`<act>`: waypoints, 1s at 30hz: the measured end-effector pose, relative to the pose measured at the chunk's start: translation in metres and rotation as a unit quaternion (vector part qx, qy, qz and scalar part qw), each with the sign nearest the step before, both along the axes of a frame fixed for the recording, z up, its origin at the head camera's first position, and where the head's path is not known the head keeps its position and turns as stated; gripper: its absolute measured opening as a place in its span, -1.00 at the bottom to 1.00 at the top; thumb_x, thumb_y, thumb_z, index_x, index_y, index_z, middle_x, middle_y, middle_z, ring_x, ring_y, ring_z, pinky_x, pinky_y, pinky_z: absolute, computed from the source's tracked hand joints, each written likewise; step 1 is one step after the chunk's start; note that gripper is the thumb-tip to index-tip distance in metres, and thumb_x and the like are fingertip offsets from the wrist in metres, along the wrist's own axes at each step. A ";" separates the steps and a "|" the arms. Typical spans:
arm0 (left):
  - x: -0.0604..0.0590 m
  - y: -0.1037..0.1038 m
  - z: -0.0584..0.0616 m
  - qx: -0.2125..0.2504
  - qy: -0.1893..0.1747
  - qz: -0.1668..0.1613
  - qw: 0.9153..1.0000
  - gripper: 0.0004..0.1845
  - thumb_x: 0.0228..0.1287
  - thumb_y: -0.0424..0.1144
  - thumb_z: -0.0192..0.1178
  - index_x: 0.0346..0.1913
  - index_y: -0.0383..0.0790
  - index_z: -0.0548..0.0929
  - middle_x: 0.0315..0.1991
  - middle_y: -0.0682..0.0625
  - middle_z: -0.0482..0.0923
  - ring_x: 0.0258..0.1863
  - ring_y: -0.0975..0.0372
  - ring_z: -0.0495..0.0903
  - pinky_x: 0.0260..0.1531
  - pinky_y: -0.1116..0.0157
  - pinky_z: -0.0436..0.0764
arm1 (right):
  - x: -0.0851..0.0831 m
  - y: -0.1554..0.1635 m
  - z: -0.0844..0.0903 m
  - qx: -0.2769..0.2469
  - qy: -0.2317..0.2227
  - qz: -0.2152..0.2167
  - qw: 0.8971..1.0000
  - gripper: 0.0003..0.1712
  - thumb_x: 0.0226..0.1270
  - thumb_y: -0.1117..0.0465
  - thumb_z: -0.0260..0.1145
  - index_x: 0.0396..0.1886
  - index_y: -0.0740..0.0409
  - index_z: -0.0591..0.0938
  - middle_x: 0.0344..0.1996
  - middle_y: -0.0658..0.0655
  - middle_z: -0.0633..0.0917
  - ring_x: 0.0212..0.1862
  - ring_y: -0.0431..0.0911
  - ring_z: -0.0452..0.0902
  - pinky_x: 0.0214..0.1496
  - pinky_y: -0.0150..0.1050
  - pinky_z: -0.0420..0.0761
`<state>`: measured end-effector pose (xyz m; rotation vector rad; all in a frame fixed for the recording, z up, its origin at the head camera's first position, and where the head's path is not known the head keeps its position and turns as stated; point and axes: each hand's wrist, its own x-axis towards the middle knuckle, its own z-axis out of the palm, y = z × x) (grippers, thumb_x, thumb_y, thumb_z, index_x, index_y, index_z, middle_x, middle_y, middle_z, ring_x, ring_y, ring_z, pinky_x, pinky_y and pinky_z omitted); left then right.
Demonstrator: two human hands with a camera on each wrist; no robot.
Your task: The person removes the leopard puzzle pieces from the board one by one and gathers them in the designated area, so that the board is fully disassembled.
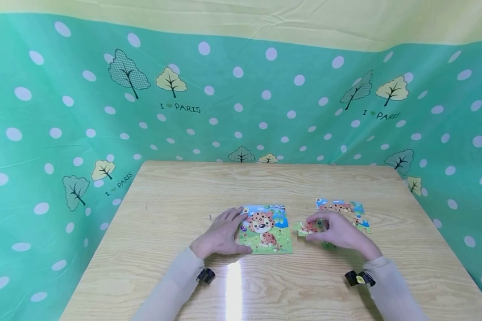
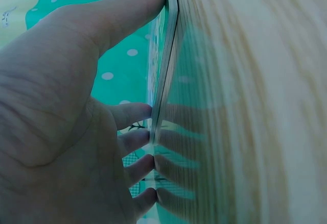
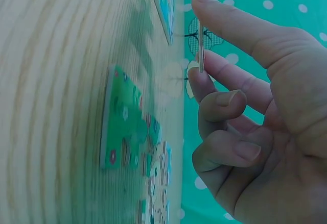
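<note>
A square leopard picture board (image 1: pixel 268 229) lies flat on the table. My left hand (image 1: pixel 223 234) rests at its left side, thumb touching the near corner and fingers spread towards the far corner. In the left wrist view the thumb (image 2: pixel 127 9) meets the board's edge, and the other fingertips are down at the tabletop. Right of the board, my right hand (image 1: pixel 337 229) pinches a green and orange puzzle piece (image 1: pixel 304 228) between thumb and fingers. The right wrist view shows this piece (image 3: pixel 200 40) edge-on, raised off the table, with the remaining fingers curled beneath.
Several loose puzzle pieces (image 1: pixel 358 207) lie on the wooden table (image 1: pixel 176 191) beside and under my right hand; a green piece (image 3: pixel 122 122) is nearest in the right wrist view. A dotted green curtain (image 1: pixel 241 89) hangs behind and at both sides.
</note>
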<state>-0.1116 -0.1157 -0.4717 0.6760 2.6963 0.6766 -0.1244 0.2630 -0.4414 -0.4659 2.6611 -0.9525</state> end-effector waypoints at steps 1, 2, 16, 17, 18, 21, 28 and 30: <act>0.000 0.000 0.000 0.000 0.000 -0.001 1.000 0.21 0.10 0.33 0.50 0.69 -0.17 0.21 0.75 -0.15 -0.01 0.71 -0.19 0.03 0.69 -0.23 0.06 | 0.000 0.002 0.000 -0.001 -0.002 -0.001 1.000 -0.41 0.16 -0.06 0.68 0.16 0.02 0.77 -0.16 0.04 0.71 -0.53 -0.22 0.38 -0.56 -0.33 0.45; 0.000 0.000 0.000 0.001 0.000 -0.001 1.000 0.21 0.10 0.33 0.50 0.69 -0.17 0.20 0.75 -0.15 -0.01 0.71 -0.19 0.03 0.69 -0.23 0.06 | 0.001 0.004 0.000 -0.001 -0.003 -0.004 1.000 -0.40 0.17 -0.07 0.68 0.17 0.02 0.76 -0.19 0.05 0.69 -0.54 -0.22 0.37 -0.56 -0.33 0.44; 0.000 0.000 0.001 0.000 -0.002 0.003 1.000 0.20 0.11 0.32 0.50 0.69 -0.17 0.21 0.75 -0.14 -0.01 0.71 -0.19 0.03 0.69 -0.23 0.05 | 0.007 0.033 0.001 -0.002 -0.003 -0.023 1.000 -0.36 0.19 -0.09 0.66 0.21 0.07 0.74 -0.18 0.08 0.70 -0.51 -0.24 0.34 -0.55 -0.34 0.41; 0.001 0.000 0.001 0.001 -0.002 0.003 1.000 0.20 0.11 0.32 0.50 0.69 -0.17 0.21 0.75 -0.14 -0.01 0.71 -0.19 0.03 0.69 -0.23 0.05 | 0.007 0.036 0.001 -0.003 -0.002 -0.022 1.000 -0.36 0.21 -0.09 0.65 0.22 0.08 0.74 -0.14 0.08 0.72 -0.49 -0.23 0.35 -0.54 -0.34 0.42; 0.001 0.000 0.001 0.001 -0.003 0.003 1.000 0.20 0.11 0.32 0.50 0.69 -0.17 0.21 0.75 -0.14 -0.01 0.71 -0.18 0.03 0.70 -0.23 0.05 | 0.008 0.039 0.001 -0.002 0.000 -0.023 1.000 -0.36 0.22 -0.09 0.64 0.22 0.07 0.74 -0.09 0.10 0.74 -0.47 -0.23 0.36 -0.52 -0.34 0.44; 0.001 0.000 0.002 0.000 -0.003 0.003 1.000 0.20 0.11 0.32 0.50 0.69 -0.17 0.21 0.75 -0.14 -0.01 0.71 -0.18 0.03 0.70 -0.22 0.04 | 0.010 0.047 0.001 0.000 0.003 -0.024 1.000 -0.38 0.24 -0.10 0.63 0.23 0.06 0.74 0.07 0.13 0.75 -0.40 -0.21 0.43 -0.44 -0.33 0.50; 0.001 0.001 0.001 0.000 -0.003 0.003 1.000 0.20 0.10 0.31 0.51 0.69 -0.17 0.21 0.75 -0.15 -0.01 0.71 -0.19 0.03 0.69 -0.23 0.05 | 0.015 0.064 0.001 0.009 -0.006 -0.040 0.999 -0.34 0.26 -0.11 0.61 0.26 0.11 0.72 -0.04 0.09 0.73 -0.33 -0.19 0.46 -0.38 -0.33 0.51; 0.001 0.001 0.002 0.000 -0.003 0.004 1.000 0.20 0.11 0.31 0.51 0.69 -0.17 0.20 0.75 -0.15 -0.01 0.71 -0.18 0.02 0.70 -0.23 0.05 | 0.016 0.069 0.001 0.015 -0.003 -0.043 0.999 -0.34 0.25 -0.11 0.61 0.26 0.11 0.72 -0.10 0.06 0.72 -0.33 -0.20 0.44 -0.38 -0.33 0.49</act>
